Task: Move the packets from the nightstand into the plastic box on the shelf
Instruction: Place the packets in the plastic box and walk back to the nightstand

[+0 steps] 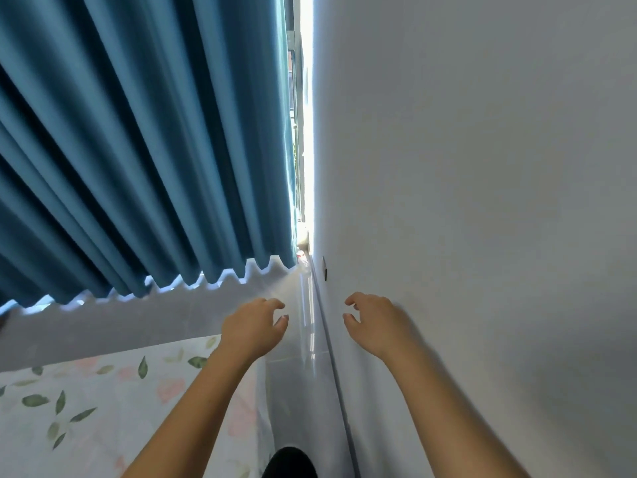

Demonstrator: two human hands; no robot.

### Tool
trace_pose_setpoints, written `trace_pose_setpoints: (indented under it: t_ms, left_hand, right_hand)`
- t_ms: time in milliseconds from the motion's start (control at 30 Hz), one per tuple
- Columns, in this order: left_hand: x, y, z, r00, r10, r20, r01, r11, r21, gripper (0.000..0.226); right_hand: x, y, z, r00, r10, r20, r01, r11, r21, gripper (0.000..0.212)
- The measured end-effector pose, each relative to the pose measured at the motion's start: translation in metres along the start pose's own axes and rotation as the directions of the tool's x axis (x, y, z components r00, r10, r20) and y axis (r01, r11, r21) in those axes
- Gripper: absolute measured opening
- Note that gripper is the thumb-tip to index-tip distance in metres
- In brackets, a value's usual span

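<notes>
2 hands empty | left hand [253, 326] loosely curled | right hand [374, 322] loosely curled | beside wall [482, 167]

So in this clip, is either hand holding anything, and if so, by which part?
Nothing is held. The left hand and right hand both hang in the air with loosely curled, empty fingers. No packets are in view.

Packets, plastic box: out of view
</notes>
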State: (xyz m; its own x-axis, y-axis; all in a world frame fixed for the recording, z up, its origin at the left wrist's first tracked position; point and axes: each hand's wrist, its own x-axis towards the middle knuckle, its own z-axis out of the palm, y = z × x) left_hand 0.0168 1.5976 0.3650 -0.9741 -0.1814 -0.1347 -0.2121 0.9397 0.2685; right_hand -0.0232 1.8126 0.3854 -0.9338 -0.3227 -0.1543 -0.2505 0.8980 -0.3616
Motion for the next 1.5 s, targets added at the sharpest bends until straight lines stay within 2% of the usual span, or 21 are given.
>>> trace_pose_setpoints:
  t_ms: [267, 500, 667, 967, 1100, 1300, 1500]
  left_hand:
    - [0.129, -0.043, -0.024, 1.000, 0.003, -0.005, -0.003, 0.999, -0.044, 0.039]
    - [0.256, -0.138, -0.064, 0.996, -0.094, -0.007, 0.093, 0.995, -0.043, 0.037]
    - [0.331, -0.181, -0.091, 0.991, -0.134, 0.012, 0.134, 0.990, -0.047, 0.039]
    - [0.455, -0.250, -0.088, 0.964, -0.261, 0.042, 0.264, 0.958, -0.114, 0.037]
    - [0.524, -0.281, -0.086, 0.942, -0.326, 0.085, 0.334, 0.936, -0.111, 0.039]
    - [0.617, -0.331, -0.105, 0.886, -0.464, 0.016, 0.460, 0.873, -0.160, 0.041]
    - [0.620, -0.400, -0.131, 0.780, -0.624, 0.042, 0.611, 0.747, -0.262, 0.039]
  right_hand:
    - [0.132, -0.029, 0.003, 1.000, -0.006, 0.029, 0.007, 1.000, -0.016, 0.039]
    - [0.298, -0.105, -0.002, 0.996, -0.077, 0.039, 0.080, 0.993, -0.087, 0.036]
    - [0.386, -0.139, -0.008, 0.994, -0.098, 0.042, 0.102, 0.988, -0.116, 0.036]
    - [0.552, -0.184, 0.006, 0.971, -0.208, 0.120, 0.226, 0.960, -0.165, 0.035]
    - [0.638, -0.203, 0.013, 0.958, -0.251, 0.141, 0.272, 0.950, -0.154, 0.036]
    - [0.772, -0.242, 0.003, 0.918, -0.363, 0.160, 0.389, 0.904, -0.178, 0.038]
    - [0.856, -0.328, 0.021, 0.822, -0.490, 0.291, 0.546, 0.823, -0.156, 0.036]
